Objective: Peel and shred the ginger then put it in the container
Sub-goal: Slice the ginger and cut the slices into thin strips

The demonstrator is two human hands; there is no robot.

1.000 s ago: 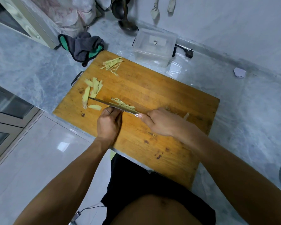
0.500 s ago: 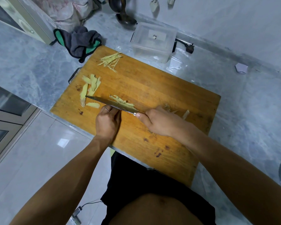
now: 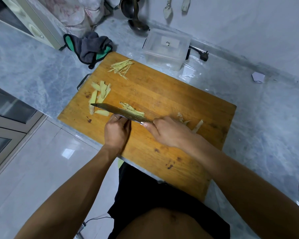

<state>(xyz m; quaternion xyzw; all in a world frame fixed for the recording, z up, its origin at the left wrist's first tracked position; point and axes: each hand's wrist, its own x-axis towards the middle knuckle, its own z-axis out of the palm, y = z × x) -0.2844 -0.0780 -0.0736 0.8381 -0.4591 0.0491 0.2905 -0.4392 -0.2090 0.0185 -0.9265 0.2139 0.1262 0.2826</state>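
Grey marble desk (image 3: pixel 33 66) carries a wooden cutting board (image 3: pixel 171 100). Compared with half a second ago, the layout is much the same, the knife only slightly shifted. From the left: ginger slices (image 3: pixel 100 92) lie lengthwise toward the wall; the left hand (image 3: pixel 117 130), fingers curled, presses ginger hidden behind the knife (image 3: pixel 121 113), whose long axis runs tip-left to handle-right. Ginger shreds (image 3: pixel 132 109) lie beside the blade. The right hand (image 3: pixel 167 131) grips the handle. An empty clear container (image 3: pixel 166 49) stands beyond the board.
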